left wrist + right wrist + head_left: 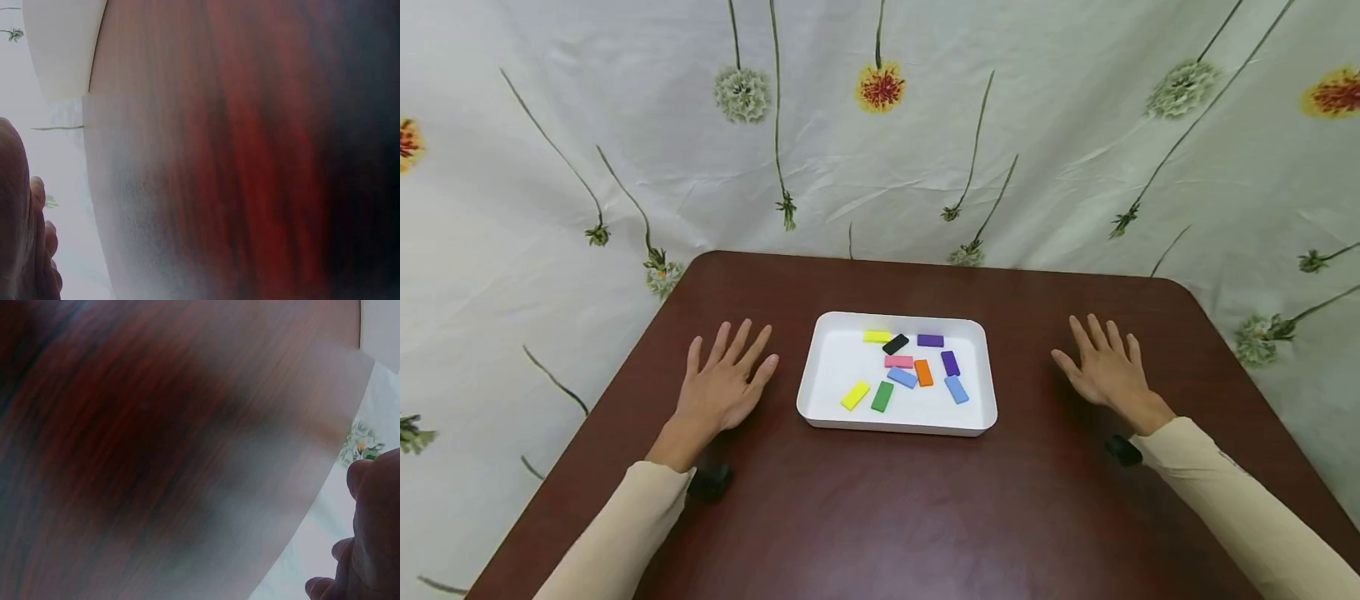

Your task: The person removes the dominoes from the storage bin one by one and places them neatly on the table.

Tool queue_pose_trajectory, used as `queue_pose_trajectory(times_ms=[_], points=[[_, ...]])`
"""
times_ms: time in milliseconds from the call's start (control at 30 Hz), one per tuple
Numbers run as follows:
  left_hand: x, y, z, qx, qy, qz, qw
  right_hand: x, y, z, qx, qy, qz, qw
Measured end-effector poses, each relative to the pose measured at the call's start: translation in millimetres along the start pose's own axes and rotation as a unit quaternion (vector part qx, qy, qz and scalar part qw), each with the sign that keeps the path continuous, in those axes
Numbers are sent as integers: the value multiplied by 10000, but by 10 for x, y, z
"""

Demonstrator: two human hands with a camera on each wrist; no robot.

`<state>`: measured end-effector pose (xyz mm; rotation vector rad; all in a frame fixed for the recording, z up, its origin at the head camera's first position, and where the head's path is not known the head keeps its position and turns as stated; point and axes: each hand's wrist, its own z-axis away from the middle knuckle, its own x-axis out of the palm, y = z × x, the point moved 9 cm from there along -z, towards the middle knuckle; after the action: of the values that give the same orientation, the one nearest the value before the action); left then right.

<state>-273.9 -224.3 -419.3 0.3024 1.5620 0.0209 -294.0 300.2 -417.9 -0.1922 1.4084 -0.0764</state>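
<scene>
A white tray [827, 375] sits on the brown table between the two hands. Small flat coloured blocks lie scattered in it: a pair of yellow ones, a black block [895, 343], two purple, a pink block [898, 362], an orange block [923, 372], two blue and a green block [882, 396]. To the left of the tray, my left hand [718, 387] is spread palm down with straight fingers, holding nothing. On the opposite side, my right hand [1105, 371] is likewise spread and holds nothing. Both wrist views show part of the hand beside the table surface.
The dark brown table [880, 517] has rounded far corners. Behind it hangs a pale cloth [880, 167] printed with flowers and stems. A small black device [710, 483] is at the left wrist, and another black device [1123, 451] at the right wrist.
</scene>
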Motion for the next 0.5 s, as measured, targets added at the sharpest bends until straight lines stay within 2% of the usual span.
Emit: queue_pose_trajectory(times_ms=[167,333,400,433,500], points=[[-54,5,-61,4,46,198,9998,-97,15,-4,-75,249,-41,9997],[-84,85,-107,134,-54,787,9968,-214,-47,37,-320,536,-285,9976],[-67,141,-100,269,-273,1270,9912,-252,-119,58,-510,634,-452,9957],[-50,178,-88,371,-437,1582,9857,-272,-164,67,-635,693,-528,9942],[1,244,-52,542,-849,2252,9691,-310,-273,80,-908,812,-660,9904]])
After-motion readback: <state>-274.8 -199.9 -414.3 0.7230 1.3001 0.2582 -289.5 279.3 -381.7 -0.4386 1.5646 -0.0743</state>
